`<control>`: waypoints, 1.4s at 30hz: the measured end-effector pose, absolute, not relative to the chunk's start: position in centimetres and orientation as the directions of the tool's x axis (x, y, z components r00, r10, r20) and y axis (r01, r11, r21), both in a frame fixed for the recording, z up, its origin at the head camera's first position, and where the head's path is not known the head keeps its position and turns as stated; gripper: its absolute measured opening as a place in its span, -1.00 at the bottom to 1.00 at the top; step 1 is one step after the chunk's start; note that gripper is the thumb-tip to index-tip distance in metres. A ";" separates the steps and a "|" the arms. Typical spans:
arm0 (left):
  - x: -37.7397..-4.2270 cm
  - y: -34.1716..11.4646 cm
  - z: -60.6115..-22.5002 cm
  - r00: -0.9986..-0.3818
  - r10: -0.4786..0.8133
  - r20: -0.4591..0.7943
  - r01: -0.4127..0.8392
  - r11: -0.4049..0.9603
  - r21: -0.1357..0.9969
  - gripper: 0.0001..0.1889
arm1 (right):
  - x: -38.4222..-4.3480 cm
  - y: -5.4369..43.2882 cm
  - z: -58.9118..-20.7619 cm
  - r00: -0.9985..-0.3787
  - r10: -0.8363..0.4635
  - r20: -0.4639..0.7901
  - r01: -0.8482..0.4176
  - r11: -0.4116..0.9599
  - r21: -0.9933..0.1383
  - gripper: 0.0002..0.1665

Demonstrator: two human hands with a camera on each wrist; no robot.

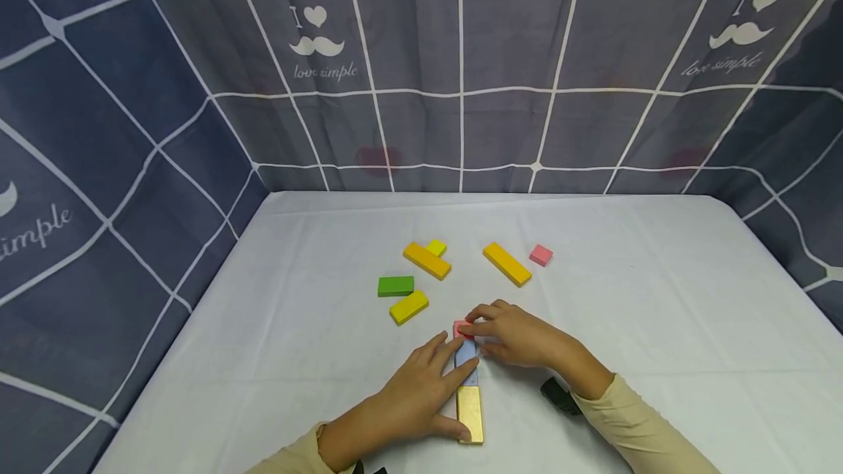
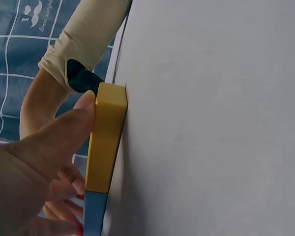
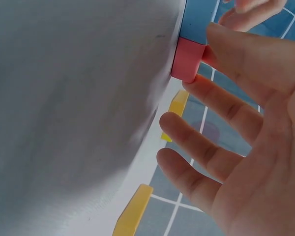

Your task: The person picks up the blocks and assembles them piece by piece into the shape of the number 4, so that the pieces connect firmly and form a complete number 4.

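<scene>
A short red block [image 1: 459, 328], a blue block [image 1: 466, 353] and a yellow block [image 1: 470, 414] lie end to end in a row on the white tabletop. My left hand [image 1: 416, 391] spreads over the row, fingers extended across the blue block and thumb touching the near end of the yellow block. In the left wrist view that thumb [image 2: 64, 137] lies against the side of the yellow block. At the far end, my right hand [image 1: 520, 335] holds the red block [image 3: 188, 60] with thumb and first fingers, a fingertip at its end face. Its other fingers are spread loosely.
Beyond the hands lie a green block [image 1: 396, 286], a yellow block [image 1: 409, 307], an orange-yellow block [image 1: 426, 260] against a small yellow one [image 1: 436, 247], another orange-yellow block [image 1: 506, 264] and a small pink block [image 1: 541, 255]. A grey checked cloth [image 1: 421, 130] hangs behind the table.
</scene>
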State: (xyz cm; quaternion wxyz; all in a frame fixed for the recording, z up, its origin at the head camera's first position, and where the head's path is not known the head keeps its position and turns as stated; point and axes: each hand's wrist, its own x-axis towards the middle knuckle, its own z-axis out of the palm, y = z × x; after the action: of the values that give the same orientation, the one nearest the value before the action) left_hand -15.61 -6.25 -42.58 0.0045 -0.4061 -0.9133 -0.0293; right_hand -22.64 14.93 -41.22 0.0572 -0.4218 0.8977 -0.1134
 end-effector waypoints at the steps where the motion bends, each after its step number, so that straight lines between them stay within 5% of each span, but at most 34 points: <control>1: -15.7 -6.2 -42.5 -0.681 0.732 0.011 0.732 0.679 0.055 -0.05 | -22.7 14.9 -41.2 -0.639 -0.769 -0.011 -0.742 0.620 -0.254 -0.49; 29: -16.1 -6.2 -42.3 -0.691 0.723 -0.016 0.723 0.691 0.002 0.05 | -23.0 15.1 -40.9 -0.623 -0.782 -0.001 -0.744 0.593 -0.310 -0.56; 42: -16.2 -6.2 -42.2 -0.702 0.712 -0.037 0.712 0.702 0.008 0.04 | -23.8 15.2 -40.8 -0.680 -0.733 0.004 -0.681 0.629 -0.376 -0.59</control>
State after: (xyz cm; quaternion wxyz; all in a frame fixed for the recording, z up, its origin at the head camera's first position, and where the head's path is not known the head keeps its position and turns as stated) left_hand -16.18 -6.16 -42.24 -0.0187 -0.3858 -0.9224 0.0036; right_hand -23.76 15.25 -40.80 0.0747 -0.3930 0.8993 -0.1766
